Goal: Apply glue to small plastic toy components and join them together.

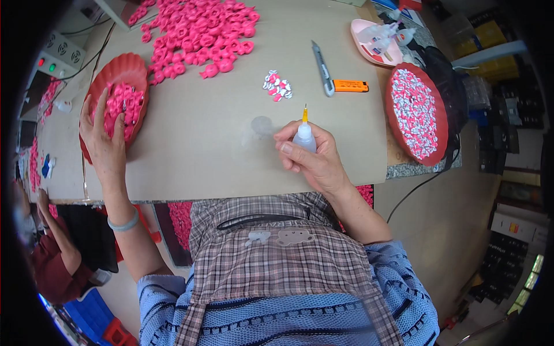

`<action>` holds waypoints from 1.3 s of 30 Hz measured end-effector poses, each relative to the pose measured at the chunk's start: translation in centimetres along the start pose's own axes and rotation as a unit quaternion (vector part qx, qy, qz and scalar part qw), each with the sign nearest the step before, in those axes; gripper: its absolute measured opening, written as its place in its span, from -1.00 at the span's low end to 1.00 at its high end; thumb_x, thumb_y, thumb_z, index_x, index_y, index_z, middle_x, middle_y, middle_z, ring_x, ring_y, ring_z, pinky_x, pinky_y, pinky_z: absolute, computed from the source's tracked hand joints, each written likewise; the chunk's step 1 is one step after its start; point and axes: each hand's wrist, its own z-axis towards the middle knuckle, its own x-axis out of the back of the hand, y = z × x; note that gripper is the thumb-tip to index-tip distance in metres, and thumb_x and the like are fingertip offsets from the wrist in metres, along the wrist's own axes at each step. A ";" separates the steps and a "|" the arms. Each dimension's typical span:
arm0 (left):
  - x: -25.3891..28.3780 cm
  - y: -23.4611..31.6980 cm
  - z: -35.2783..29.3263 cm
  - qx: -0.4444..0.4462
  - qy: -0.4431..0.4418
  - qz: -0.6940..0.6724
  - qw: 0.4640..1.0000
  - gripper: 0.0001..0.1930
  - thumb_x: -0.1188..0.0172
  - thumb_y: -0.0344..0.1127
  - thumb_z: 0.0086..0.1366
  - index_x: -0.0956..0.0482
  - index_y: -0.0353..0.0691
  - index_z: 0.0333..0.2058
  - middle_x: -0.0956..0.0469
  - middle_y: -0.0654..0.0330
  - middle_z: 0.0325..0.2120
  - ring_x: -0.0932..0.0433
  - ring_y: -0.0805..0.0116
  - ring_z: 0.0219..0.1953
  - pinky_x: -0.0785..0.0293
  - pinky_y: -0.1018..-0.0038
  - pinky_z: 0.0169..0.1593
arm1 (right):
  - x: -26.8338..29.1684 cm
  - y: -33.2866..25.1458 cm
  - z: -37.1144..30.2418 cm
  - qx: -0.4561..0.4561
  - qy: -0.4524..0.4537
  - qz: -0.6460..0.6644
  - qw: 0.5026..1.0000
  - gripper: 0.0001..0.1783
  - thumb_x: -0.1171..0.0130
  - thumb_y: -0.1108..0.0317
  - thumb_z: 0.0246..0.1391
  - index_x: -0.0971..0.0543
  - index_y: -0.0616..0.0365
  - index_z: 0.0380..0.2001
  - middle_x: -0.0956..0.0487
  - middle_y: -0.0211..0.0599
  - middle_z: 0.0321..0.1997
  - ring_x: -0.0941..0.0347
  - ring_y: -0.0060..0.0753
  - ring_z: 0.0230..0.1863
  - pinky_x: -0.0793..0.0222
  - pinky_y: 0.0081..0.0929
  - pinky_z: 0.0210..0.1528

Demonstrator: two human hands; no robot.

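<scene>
My right hand (314, 158) is wrapped around a small translucent squeeze bottle (304, 138), whose yellow collar and thin needle tip point up and away from me. Over at the left, my left hand (107, 135) reaches into a scalloped red oval tray (123, 64), fingers spread apart above small pink moulded pieces (128, 104). Whether its fingertips touch any piece is hard to make out. A little pile of pink and white bits (277, 86) lies on the table beyond the bottle.
A heap of pink pieces (199, 37) covers the far left. Near the middle lie a utility knife (323, 69) and an orange lighter (351, 86). To the right, another red tray (443, 124) holds pink-and-white bits; a pink dish (360, 29) holds bottles. Another person's arm (60, 239) shows at left.
</scene>
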 end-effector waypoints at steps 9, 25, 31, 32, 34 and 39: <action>-5.4 16.9 2.7 -0.211 -0.149 -0.297 0.919 -0.68 -0.20 -0.48 0.06 -0.54 -0.22 -0.14 -0.46 0.08 -0.08 -0.40 0.09 0.01 -0.31 0.24 0.08 | 1.7 -1.9 -1.3 0.067 0.038 -0.070 0.995 -0.85 -0.14 0.53 0.03 -0.51 0.30 -0.28 -0.47 -0.30 -0.33 -0.36 -0.62 -0.52 -0.19 -0.70 -0.54; -13.9 31.6 3.4 -0.371 -0.192 -0.236 0.877 -0.70 -0.10 -0.45 0.03 -0.51 -0.26 -0.19 -0.48 0.12 -0.34 -0.46 0.20 -0.19 -0.31 0.27 -0.14 | 6.5 -3.7 -3.5 0.247 0.097 -0.004 0.964 -0.63 -0.10 0.30 0.07 -0.22 0.10 -0.12 -0.41 -0.23 -0.19 -0.36 -0.59 -0.48 -0.20 -0.73 -0.55; -8.3 27.9 2.3 -0.190 -0.260 -0.463 0.826 -0.67 0.11 -0.48 0.16 -0.46 -0.28 -0.09 -0.47 0.13 -0.35 -0.45 0.25 -0.30 -0.34 0.44 -0.19 | 6.9 -4.1 -3.7 0.279 0.121 0.034 0.952 -0.69 -0.09 0.31 0.11 -0.32 0.17 -0.12 -0.33 -0.14 -0.05 -0.41 -0.50 -0.43 -0.24 -0.66 -0.60; -7.4 27.1 1.8 -0.103 -0.336 -0.545 0.761 -0.66 0.16 -0.44 0.19 -0.44 -0.29 -0.07 -0.46 0.16 -0.36 -0.43 0.32 -0.34 -0.34 0.48 -0.19 | 6.8 -3.9 -3.6 0.286 0.134 0.046 0.948 -0.69 -0.10 0.30 0.14 -0.38 0.22 -0.10 -0.40 -0.18 -0.14 -0.40 -0.51 -0.45 -0.23 -0.67 -0.61; -6.1 26.2 0.7 -0.008 -0.401 -0.611 0.682 -0.65 0.22 -0.40 0.22 -0.43 -0.29 -0.06 -0.45 0.18 -0.37 -0.41 0.40 -0.37 -0.33 0.51 -0.20 | 7.2 -3.4 -3.5 0.268 0.132 0.069 0.952 -0.66 -0.12 0.28 0.14 -0.38 0.22 -0.08 -0.43 -0.21 -0.22 -0.40 -0.52 -0.46 -0.22 -0.69 -0.62; -4.4 24.4 -1.5 0.174 -0.437 -0.747 0.471 -0.66 0.23 -0.33 0.28 -0.42 -0.29 -0.07 -0.46 0.28 -0.41 -0.39 0.55 -0.38 -0.36 0.59 -0.21 | 7.0 -2.9 -2.5 0.226 0.165 0.123 0.952 -0.58 -0.19 0.23 0.11 -0.37 0.24 -0.06 -0.48 -0.35 -0.39 -0.37 -0.62 -0.50 -0.19 -0.76 -0.61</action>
